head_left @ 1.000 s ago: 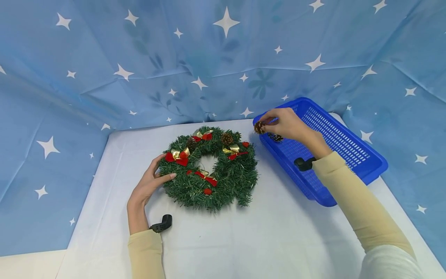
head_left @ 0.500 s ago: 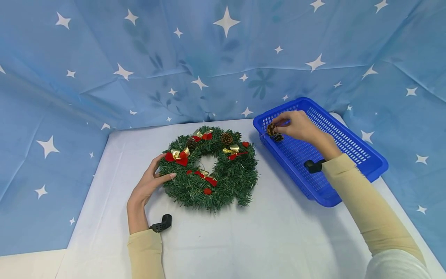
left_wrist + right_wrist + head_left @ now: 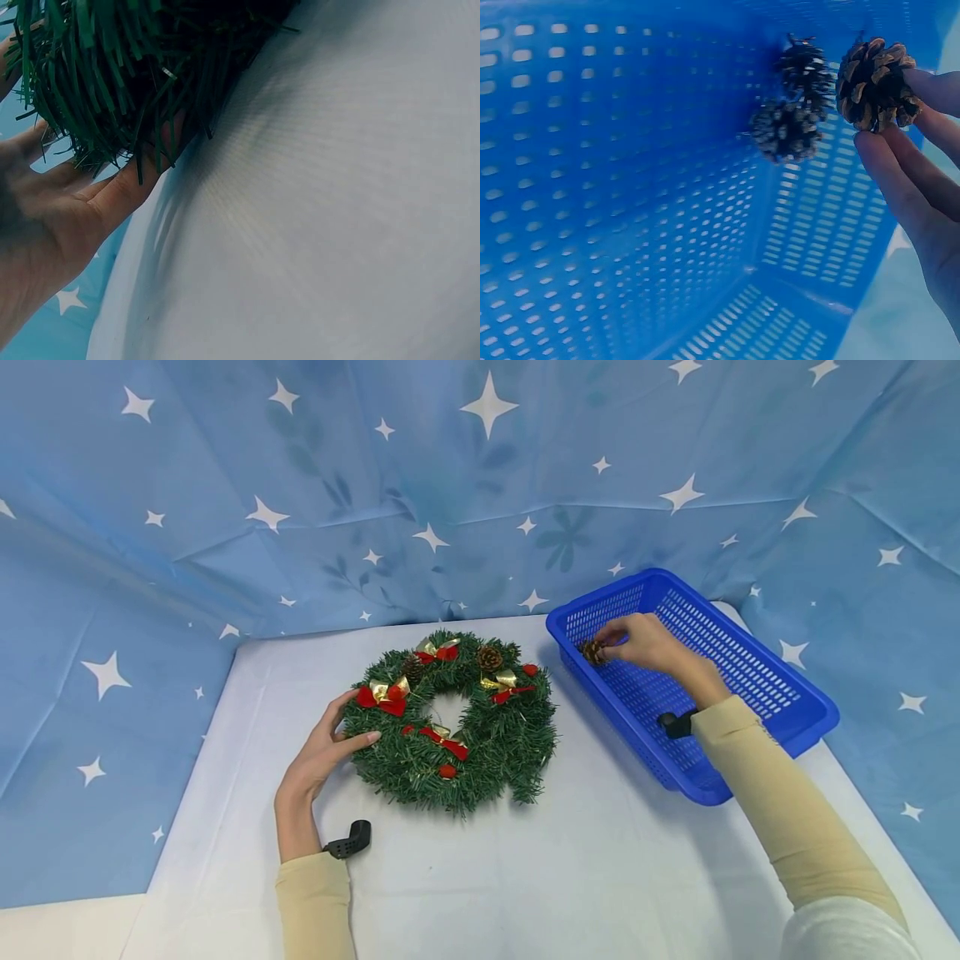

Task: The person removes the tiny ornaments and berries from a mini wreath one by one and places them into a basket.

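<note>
Left of centre in the head view lies a green tinsel wreath (image 3: pixel 480 785) with red bows, red berries and two pine cones fixed on it. My left hand (image 3: pixel 315 760) holds its left side, thumb on top; in the left wrist view, fingers (image 3: pixel 124 199) reach around the wreath's edge. My right hand (image 3: pixel 648 643) pinches a brown pine cone (image 3: pixel 877 82) between thumb and fingertips, inside the far left end of the blue plastic basket (image 3: pixel 813 714). Beside it in the right wrist view, two dark pine cones, one (image 3: pixel 784 131) frosted, lie in the basket's corner.
A white cloth (image 3: pixel 510 877) covers the table. Blue curtains (image 3: pixel 337 568) with white stars hang behind and at both sides. The slotted basket stands at the back right, with the right forearm (image 3: pixel 787 802) reaching over its near rim.
My right hand has moved right and down with the pine cone, from the basket's rim to inside its far left end. The left hand and wreath have stayed in place.
</note>
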A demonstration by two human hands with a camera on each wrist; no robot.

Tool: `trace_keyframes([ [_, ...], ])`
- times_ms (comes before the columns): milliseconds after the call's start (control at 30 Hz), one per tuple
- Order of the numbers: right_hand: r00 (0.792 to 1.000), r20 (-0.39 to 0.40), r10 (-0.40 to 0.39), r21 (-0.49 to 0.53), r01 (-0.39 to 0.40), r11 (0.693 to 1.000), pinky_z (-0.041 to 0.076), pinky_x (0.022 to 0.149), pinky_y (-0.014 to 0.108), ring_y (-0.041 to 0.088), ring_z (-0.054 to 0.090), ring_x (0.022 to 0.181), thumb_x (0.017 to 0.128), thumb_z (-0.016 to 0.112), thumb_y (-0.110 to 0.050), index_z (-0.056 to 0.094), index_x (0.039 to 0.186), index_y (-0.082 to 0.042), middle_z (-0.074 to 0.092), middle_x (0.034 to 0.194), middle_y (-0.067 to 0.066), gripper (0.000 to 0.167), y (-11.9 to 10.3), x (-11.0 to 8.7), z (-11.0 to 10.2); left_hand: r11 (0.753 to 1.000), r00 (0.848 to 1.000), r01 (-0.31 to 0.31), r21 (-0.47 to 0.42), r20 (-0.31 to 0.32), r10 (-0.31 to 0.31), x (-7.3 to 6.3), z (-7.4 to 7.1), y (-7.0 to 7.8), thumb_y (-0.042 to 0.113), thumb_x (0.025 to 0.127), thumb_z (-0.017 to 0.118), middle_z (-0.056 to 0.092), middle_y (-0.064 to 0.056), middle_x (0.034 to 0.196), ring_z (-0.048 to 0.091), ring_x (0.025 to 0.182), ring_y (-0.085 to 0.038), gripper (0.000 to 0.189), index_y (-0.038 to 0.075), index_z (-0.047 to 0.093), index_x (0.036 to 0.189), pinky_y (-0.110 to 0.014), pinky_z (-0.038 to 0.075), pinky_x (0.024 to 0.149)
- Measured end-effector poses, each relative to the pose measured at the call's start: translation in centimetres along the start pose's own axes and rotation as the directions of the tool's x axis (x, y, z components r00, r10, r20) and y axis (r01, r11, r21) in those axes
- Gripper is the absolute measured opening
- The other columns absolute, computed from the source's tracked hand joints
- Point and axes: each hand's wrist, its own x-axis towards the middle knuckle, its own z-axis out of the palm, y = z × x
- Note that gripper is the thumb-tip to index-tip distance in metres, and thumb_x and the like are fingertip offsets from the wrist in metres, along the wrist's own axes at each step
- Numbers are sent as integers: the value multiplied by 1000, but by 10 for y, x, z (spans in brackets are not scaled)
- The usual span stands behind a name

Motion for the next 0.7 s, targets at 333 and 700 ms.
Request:
trace_keyframes([
  [333, 998, 56, 24, 10, -25, 1000, 58, 86, 51, 39, 70, 103, 96, 71, -7, 72, 123, 3, 73, 116, 23, 29, 14, 1, 14, 1000, 1000, -2, 2, -3, 2, 0, 0, -1, 35, 94, 78, -4, -7, 174, 5, 156, -53, 95, 40, 16, 165, -71, 19, 120],
  [700, 1000, 30, -9, -18, 10, 1000, 60, 82, 47, 36, 72, 95, 93, 74, -7, 75, 116, 4, 76, 107, 22, 25, 24, 6, 29, 1000, 1000, 0, -1, -3, 0, 0, 0, -1, 36, 93, 78, -3, -7, 174, 4, 156, -52, 94, 41, 17, 164, -71, 19, 120],
])
